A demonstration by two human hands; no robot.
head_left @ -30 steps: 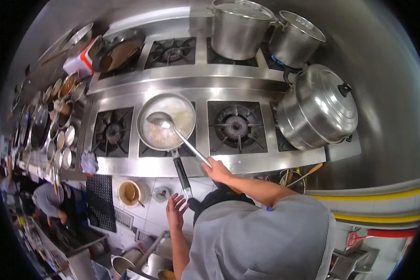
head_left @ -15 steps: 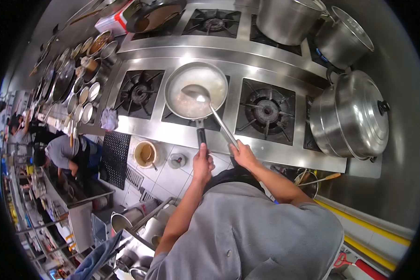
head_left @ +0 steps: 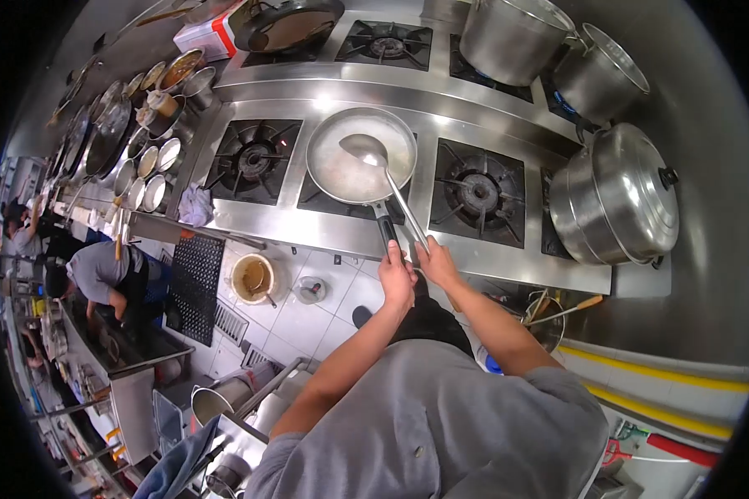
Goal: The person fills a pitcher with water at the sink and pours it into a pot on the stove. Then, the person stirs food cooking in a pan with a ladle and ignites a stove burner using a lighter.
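Note:
A round frying pan (head_left: 324,176) with pale, cloudy liquid in it sits over the middle front burner. My left hand (head_left: 397,279) is wrapped round its black handle, which points down towards me. In my right hand (head_left: 438,262) is the metal shaft of a ladle (head_left: 366,150). The ladle's bowl lies inside the pan, over the liquid, with its shaft slanting across the pan's near rim. My two hands are close together at the stove's front edge. What lies beneath the liquid cannot be made out.
Burners flank the pan: one left (head_left: 256,160), one right (head_left: 478,191). A large lidded pot (head_left: 612,204) stands far right, tall stockpots (head_left: 508,41) behind. A wok (head_left: 287,29) is at the back left. A bucket (head_left: 254,279) stands on the floor. Another person (head_left: 108,270) bends over a counter.
The pan has shifted slightly right over its burner, its handle now angled more to the right. Both my hands are nearer each other. The ladle's bowl sits a little higher in the pan.

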